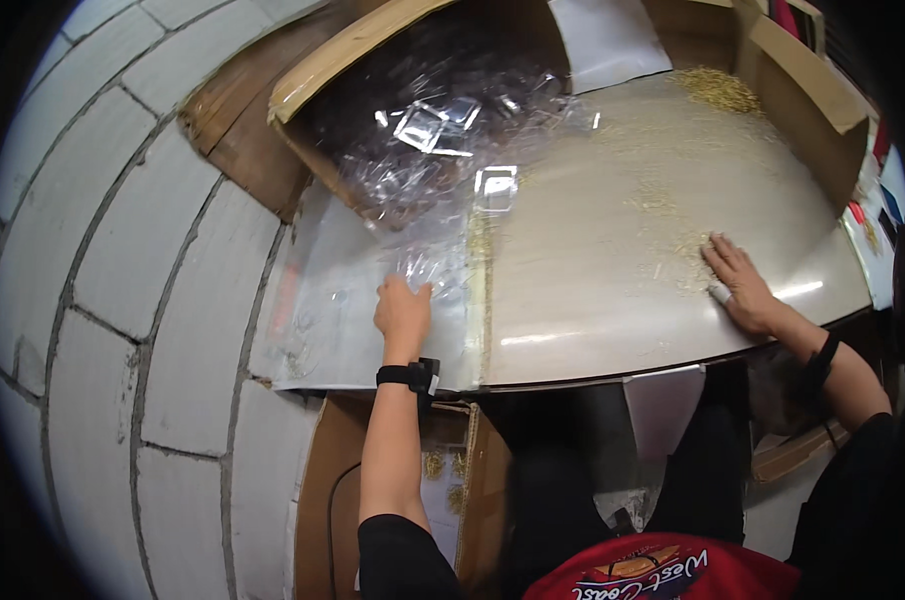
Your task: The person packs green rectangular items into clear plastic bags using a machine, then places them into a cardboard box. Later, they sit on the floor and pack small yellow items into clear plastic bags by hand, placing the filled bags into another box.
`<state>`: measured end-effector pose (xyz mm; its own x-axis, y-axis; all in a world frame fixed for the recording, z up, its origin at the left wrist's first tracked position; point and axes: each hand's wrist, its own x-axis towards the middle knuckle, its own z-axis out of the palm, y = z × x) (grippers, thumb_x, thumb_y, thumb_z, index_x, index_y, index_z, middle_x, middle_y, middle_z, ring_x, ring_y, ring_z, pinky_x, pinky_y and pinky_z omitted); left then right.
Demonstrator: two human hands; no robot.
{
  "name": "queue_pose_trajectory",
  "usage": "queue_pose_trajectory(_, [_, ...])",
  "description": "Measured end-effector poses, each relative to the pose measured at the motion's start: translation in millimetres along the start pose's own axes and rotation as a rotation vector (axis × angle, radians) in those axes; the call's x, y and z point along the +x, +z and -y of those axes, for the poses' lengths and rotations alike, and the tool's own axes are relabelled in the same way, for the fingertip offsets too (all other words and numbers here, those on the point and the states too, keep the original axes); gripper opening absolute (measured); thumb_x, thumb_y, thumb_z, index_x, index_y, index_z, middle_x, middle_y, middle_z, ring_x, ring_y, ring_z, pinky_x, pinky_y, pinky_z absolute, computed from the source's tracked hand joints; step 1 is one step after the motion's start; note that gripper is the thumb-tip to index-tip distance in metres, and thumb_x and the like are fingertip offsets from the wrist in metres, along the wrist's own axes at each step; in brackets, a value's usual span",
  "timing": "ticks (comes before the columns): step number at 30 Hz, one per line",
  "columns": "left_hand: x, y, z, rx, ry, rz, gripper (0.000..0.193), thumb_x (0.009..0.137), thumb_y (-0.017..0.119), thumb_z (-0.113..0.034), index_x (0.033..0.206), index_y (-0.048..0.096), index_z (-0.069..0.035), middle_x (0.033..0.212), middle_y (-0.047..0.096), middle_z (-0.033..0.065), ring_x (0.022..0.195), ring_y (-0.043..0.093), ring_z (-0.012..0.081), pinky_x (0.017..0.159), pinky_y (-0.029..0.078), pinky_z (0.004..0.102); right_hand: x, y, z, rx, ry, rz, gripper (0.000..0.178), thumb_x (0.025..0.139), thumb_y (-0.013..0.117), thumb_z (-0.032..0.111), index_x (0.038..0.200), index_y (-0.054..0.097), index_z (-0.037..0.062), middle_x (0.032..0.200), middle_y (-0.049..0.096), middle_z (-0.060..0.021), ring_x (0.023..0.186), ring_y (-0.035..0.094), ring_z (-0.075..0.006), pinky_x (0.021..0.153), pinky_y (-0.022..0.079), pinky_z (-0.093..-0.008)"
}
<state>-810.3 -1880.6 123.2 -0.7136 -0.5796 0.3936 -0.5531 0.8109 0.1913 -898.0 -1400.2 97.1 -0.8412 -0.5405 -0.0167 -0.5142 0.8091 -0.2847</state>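
Note:
My left hand (403, 312) is at the near edge of a heap of clear plastic cases (435, 128). Its fingers and thumb curve around a clear plastic case (418, 268), partly hidden by the hand. My right hand (741, 285) lies on the tabletop with its fingers stretched out and close together, a white wrap on one digit. Its fingertips touch the edge of a scatter of small thin gold-coloured pieces (688, 245). A single clear case (496, 188) lies apart, beside the heap.
Open cardboard (313, 70) walls in the heap. More gold pieces (721, 90) are piled at the far right. Below the table's left part stands a cardboard box (485, 500) holding packs of gold pieces (457, 498). A pale block wall (188, 300) rises at left.

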Motion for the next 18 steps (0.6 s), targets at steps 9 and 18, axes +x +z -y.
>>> queue_pose_trajectory(9, [2.6,11.9,13.0,-0.917,-0.465,0.222,0.008,0.075,0.053,0.0,0.072,0.052,0.008,0.065,0.061,0.0169,0.055,0.065,0.0262,0.039,0.049,0.0297,54.8,25.3,26.9,0.193,0.065,-0.365,0.051,0.085,0.049,0.018,0.131,0.039,-0.0025,0.141,0.034,-0.0205,0.132,0.029,-0.0345,0.11,0.022,-0.0402])
queue_pose_trajectory(18, [-199.9,-63.3,-68.2,-1.454,-0.459,0.402,0.034,0.079,0.057,0.002,0.11,0.041,0.006,0.081,0.058,0.0112,0.065,0.066,0.029,0.049,0.054,0.0293,2.0,16.7,50.4,0.808,-0.013,-0.275,0.04,0.088,0.052,0.023,0.118,0.055,-0.0028,0.131,0.048,-0.0204,0.122,0.046,-0.0305,0.102,0.035,-0.033])
